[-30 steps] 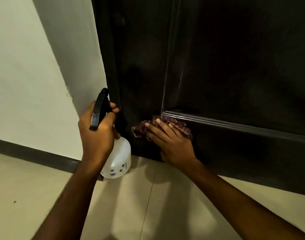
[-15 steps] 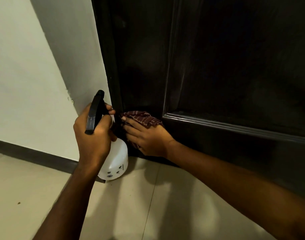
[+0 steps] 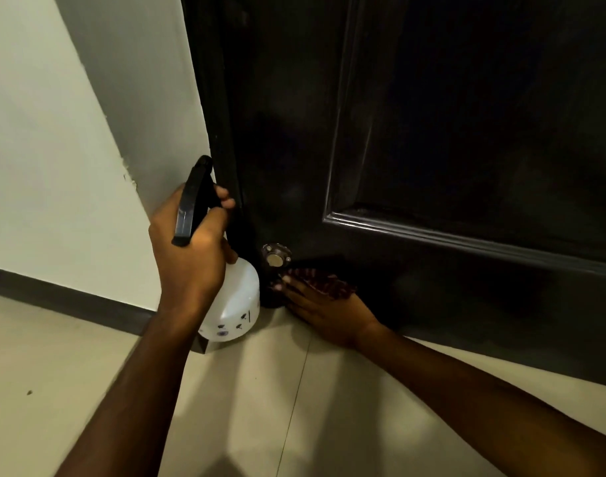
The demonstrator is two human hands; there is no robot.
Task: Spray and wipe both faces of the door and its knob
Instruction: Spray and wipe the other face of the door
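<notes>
Two hands: left hand (image 3: 191,259) on the spray bottle (image 3: 234,304), right hand (image 3: 329,313) on the cloth (image 3: 324,282), both low at the door's lower left corner.
Door (image 3: 466,132): dark, panelled, fills the right of the view; bottom rail just above the tiled floor (image 3: 88,390).
Cloth: dark red, patterned, bunched; sits pressed against the bottom rail, near the corner.
Deciding relation: most of the bottom rail to the right of the right hand, behind the wrist; fingertips aimed left at the door edge; long axis of the rail level, along the floor; right hand the nearer, already in contact through the cloth.
Right fingers (image 3: 289,282): straight and close together, laid flat over the cloth, pressing rather than pinching; thumb hidden.
Left fingers (image 3: 222,197): curled tight round the black trigger head; white body below the fist, just beside the door edge; contact with the floor impossible to tell.
Round metal fitting (image 3: 276,258): fixed to the door just above the right fingertips and just beside the bottle; probably a door-stop catch, not the knob.
Knob: out of view, presumably higher up.
Step in hand: likely wiping the lowest strip of this face.
Coming move: probably a stroke rightward along the rail, palm kept flat.
</notes>
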